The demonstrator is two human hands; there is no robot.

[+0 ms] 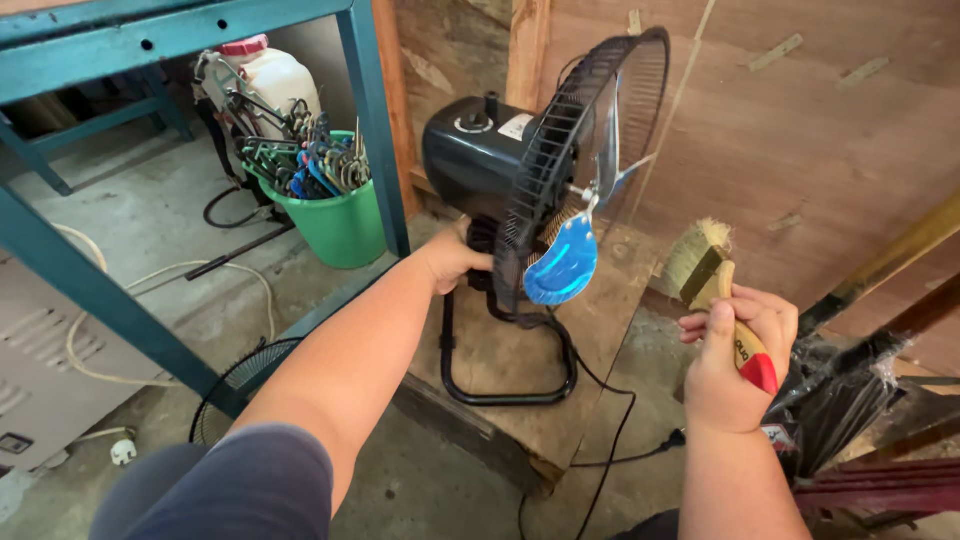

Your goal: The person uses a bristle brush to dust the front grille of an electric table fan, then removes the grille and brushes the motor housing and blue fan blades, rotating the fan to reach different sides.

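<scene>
1. A black floor fan [500, 170] stands on a wooden board [600, 330] that lies on the concrete floor [150, 220], close to a plywood wall [800, 130]. Its tubular black stand [505, 385] rests on the board.
2. The rear wire grille [545, 160] is on the fan; the front of the cage is open, so the translucent blue blades [562, 262] are bare.
3. The left hand [450, 258] reaches in behind the grille, its fingers closed on the fan's neck just below the motor housing.
4. The right hand [735, 365] is held apart from the fan, to its right. Its fingers are wrapped tight around the wooden, red-tipped handle of a paintbrush [712, 285], whose pale bristles point up and toward the fan without touching it.
5. The fan's black power cord [610, 440] trails over the board's edge to a plug [677, 437] lying loose on the floor.
6. A second round grille [240, 385] lies flat on the floor near the left forearm.
7. Farther left, a green bucket [340, 225] crammed with hand tools stands beside a leg of a teal metal frame [375, 110]; a white plastic jug [275, 75] with a red cap is behind it.
8. At the lower right lies a dark bundle of sheeting [840, 400].
</scene>
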